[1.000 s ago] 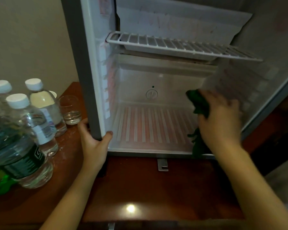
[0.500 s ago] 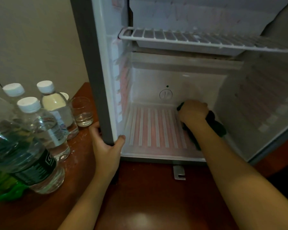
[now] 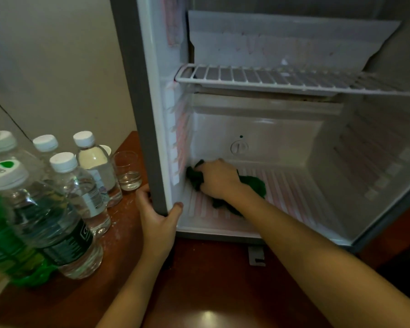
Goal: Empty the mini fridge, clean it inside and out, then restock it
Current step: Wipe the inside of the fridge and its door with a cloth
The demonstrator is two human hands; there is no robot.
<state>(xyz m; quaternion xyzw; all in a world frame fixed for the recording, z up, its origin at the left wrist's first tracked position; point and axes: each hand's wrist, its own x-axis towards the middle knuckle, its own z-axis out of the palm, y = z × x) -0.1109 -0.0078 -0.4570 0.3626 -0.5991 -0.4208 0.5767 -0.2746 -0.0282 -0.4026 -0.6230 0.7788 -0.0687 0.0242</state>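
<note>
Here's the mini fridge (image 3: pixel 282 133), door open, filling the view from twelve round to three o'clock, and it is bare inside, so the emptying looks done and the inside clean is the job in hand. It stands on the reddish-brown tabletop (image 3: pixel 211 280), which spreads across six o'clock. Up at one o'clock the white wire shelf (image 3: pixel 270 79) sits in place. Out at nine o'clock, well clear of the fridge, the water bottles (image 3: pixel 81 190) wait in a cluster for the restock. Now the hands: the left hand (image 3: pixel 158 216) is clamped round the lower front edge of the fridge's left wall, thumb inside, fingers outside, steadying it. The right hand (image 3: pixel 217 177) is deep in the cabinet, fingers curled down over the green cloth (image 3: pixel 253 185), pressing it to the floor in the back left corner, close against the left wall. That's the key: the floor's ribs run twelve to six, and most of the floor lies toward three o'clock of the cloth, so I'd expect the right hand, the only one near, to sweep that way. A small glass (image 3: pixel 128 171) stands just beside the fridge, and the dial (image 3: pixel 239 147) sits at one o'clock of the knuckles.
</note>
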